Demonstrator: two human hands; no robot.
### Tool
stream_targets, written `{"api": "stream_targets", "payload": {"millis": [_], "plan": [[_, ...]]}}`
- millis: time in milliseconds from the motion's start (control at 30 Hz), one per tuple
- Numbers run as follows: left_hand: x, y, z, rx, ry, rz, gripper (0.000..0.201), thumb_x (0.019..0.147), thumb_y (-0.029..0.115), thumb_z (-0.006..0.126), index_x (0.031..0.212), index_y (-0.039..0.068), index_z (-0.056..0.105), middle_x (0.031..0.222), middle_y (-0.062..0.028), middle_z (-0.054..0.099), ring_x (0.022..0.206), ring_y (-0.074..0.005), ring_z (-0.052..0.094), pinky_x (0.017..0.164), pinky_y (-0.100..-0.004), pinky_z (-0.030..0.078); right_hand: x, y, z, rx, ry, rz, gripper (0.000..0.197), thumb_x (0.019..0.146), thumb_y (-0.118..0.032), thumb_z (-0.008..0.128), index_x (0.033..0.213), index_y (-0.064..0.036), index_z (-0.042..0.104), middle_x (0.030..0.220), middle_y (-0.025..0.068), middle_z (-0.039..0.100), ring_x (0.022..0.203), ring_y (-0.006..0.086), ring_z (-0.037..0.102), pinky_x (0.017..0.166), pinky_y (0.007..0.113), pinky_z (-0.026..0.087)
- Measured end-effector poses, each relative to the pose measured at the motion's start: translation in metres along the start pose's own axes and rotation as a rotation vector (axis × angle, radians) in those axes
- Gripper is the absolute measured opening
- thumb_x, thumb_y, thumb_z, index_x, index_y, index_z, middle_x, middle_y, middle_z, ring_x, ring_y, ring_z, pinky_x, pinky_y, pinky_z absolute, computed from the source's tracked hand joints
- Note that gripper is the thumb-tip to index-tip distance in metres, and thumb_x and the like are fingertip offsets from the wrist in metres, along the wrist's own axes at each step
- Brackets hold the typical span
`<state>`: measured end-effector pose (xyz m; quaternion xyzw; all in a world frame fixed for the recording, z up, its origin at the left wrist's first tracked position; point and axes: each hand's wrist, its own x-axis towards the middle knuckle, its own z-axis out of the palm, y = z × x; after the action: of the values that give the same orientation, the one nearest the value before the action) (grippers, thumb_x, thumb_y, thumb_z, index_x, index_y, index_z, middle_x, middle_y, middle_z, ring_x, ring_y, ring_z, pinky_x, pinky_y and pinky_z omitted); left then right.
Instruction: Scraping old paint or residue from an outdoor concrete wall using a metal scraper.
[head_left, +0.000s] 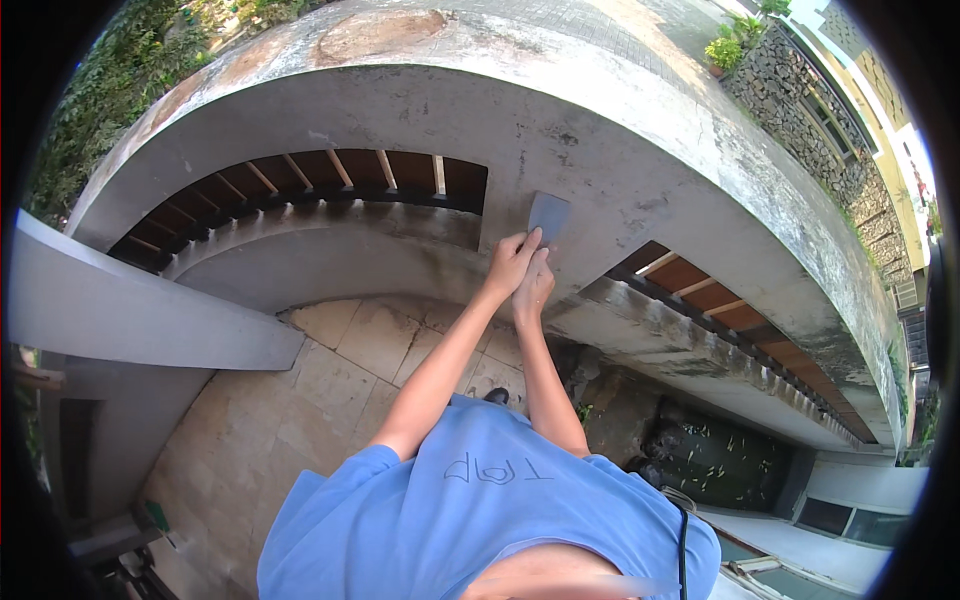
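1. Grey scraper [549, 214], one o'clock, at the wall [420, 115]; left hand [508, 265] and right hand [535, 285], together, clamped on it.
2. Dark stains [562, 137] above, twelve o'clock, seem left; cannot tell what's done.

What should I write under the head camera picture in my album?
Left hand and right hand together hold a flat scraper at a stained grey wall.

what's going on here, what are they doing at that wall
A person in a blue shirt holds a flat grey scraper in both hands, left hand and right hand close together, with the blade up at the stained grey wall. It sits between the long slatted opening on the left and another on the right. Whether the blade is pressing on the surface is hard to tell.
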<state>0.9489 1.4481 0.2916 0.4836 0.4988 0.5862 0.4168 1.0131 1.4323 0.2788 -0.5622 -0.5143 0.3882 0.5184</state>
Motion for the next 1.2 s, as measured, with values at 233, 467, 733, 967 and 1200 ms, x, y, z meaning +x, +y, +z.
{"api": "stream_targets", "payload": {"millis": [233, 467, 733, 967, 1200], "plan": [[0.012, 0.048, -0.045, -0.181, -0.143, -0.096, 0.047, 0.094, 0.042, 0.044, 0.087, -0.001, 0.063, 0.072, 0.0008, 0.056, 0.068, -0.0057, 0.05, 0.063, -0.0226, 0.043, -0.005, -0.012, 0.009, 0.474, -0.396, -0.011, 0.033, 0.096, -0.032, 0.042, 0.114, -0.005, 0.041, 0.085, 0.0063, 0.057, 0.055, 0.0133, 0.055, 0.048, 0.026, 0.045], [0.023, 0.029, -0.064, -0.149, -0.22, -0.119, 0.05, 0.094, 0.047, 0.041, 0.083, 0.001, 0.059, 0.065, 0.0006, 0.051, 0.06, -0.0068, 0.048, 0.053, -0.0235, 0.04, -0.01, -0.046, 0.031, 0.454, -0.125, 0.017, 0.022, 0.094, -0.028, 0.049, 0.099, -0.0062, 0.044, 0.059, -0.0008, 0.047, 0.04, 0.0071, 0.042, 0.035, 0.021, 0.032], [0.012, 0.012, -0.058, -0.168, -0.327, -0.007, 0.055, 0.096, 0.044, 0.036, 0.084, -0.001, 0.063, 0.071, -0.0053, 0.064, 0.067, -0.0141, 0.057, 0.067, -0.0286, 0.045, -0.01, -0.01, 0.052, 0.295, 0.093, 0.053, 0.05, 0.096, -0.047, 0.035, 0.081, -0.0029, 0.053, 0.069, 0.0008, 0.052, 0.062, 0.0074, 0.048, 0.054, 0.024, 0.04], [0.01, -0.002, -0.054, -0.124, -0.312, 0.019, 0.061, 0.097, 0.044, 0.031, 0.067, -0.001, 0.058, 0.063, -0.0069, 0.059, 0.062, -0.0155, 0.056, 0.064, -0.0299, 0.045, -0.018, -0.015, 0.061, 0.18, 0.247, -0.005, 0.045, 0.095, -0.041, 0.042, 0.084, 0.0, 0.054, 0.076, 0.0029, 0.056, 0.074, 0.0087, 0.048, 0.066, 0.026, 0.043], [-0.023, -0.055, -0.065, 0.012, -0.202, 0.061, 0.051, 0.097, 0.035, 0.035, 0.072, -0.001, 0.06, 0.061, -0.0158, 0.059, 0.057, -0.0257, 0.06, 0.055, -0.0371, 0.042, -0.044, 0.046, 0.072, 0.354, 0.153, 0.05, 0.041, 0.096, -0.039, 0.042, 0.082, -0.0025, 0.053, 0.077, 0.0, 0.054, 0.074, 0.0071, 0.047, 0.064, 0.024, 0.041]]}}
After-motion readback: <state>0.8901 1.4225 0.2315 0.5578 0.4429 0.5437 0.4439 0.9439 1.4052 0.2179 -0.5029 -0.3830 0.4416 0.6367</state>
